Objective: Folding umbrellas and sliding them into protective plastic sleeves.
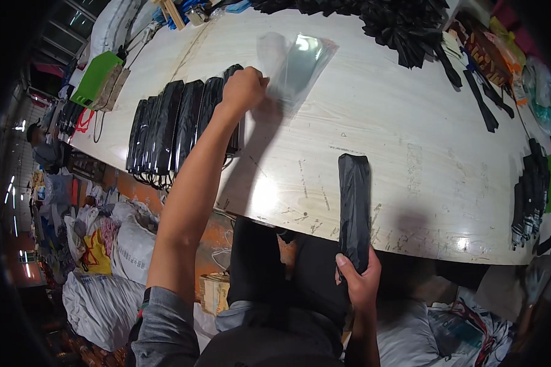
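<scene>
My right hand [359,278] is wrapped round the lower end of a folded black umbrella [354,202], which stands out past the table's near edge. My left hand [245,90] reaches across the table with its fingers closed at the edge of a clear plastic sleeve [272,54], blurred and partly lifted. More clear sleeves [306,61] lie flat just right of it. Beside and partly under my left arm is a row of black umbrellas in shiny sleeves [176,122], their wrist loops hanging toward the near edge.
A large pale table [373,116] spreads before me. Black fabric pieces [404,30] are heaped at the far right, and dark umbrellas [528,189] lie at the right edge. A green box [98,79] stands at the far left. White sacks [101,306] crowd the floor below left.
</scene>
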`<state>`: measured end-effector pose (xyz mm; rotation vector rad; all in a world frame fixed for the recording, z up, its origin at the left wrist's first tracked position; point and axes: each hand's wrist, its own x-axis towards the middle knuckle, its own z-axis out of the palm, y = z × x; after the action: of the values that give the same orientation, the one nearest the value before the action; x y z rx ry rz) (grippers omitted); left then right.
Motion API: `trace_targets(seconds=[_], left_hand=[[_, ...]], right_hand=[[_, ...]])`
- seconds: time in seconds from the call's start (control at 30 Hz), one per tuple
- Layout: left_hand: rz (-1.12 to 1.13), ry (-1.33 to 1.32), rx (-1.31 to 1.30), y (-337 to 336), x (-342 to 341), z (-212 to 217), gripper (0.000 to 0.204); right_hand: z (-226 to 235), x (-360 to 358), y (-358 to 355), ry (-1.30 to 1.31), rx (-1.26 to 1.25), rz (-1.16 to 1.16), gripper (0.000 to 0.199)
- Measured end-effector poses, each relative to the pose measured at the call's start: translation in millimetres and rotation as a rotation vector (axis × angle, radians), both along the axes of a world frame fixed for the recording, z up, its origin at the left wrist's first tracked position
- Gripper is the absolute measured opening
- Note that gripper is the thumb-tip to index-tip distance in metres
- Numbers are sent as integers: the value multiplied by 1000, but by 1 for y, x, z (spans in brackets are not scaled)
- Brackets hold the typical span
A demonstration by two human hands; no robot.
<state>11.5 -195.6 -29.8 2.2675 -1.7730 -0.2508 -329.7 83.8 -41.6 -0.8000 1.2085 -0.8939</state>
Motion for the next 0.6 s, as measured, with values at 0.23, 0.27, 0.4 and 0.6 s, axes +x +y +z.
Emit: trace_targets(seconds=[0.23,0.27,0.4,0.6], left_hand=[[107,1062,97,30,5,6,10],[136,1371,158,38,7,5,9],[-22,1717,356,87,-16,0,16],[-164,1745,570,169,-53,-6,21]], right_hand=[[3,2,4,12,-15,17,19],[3,2,5,13,-21,23,19],[1,1,12,-31,17,-9,19],[7,6,27,25,95,-167,23]])
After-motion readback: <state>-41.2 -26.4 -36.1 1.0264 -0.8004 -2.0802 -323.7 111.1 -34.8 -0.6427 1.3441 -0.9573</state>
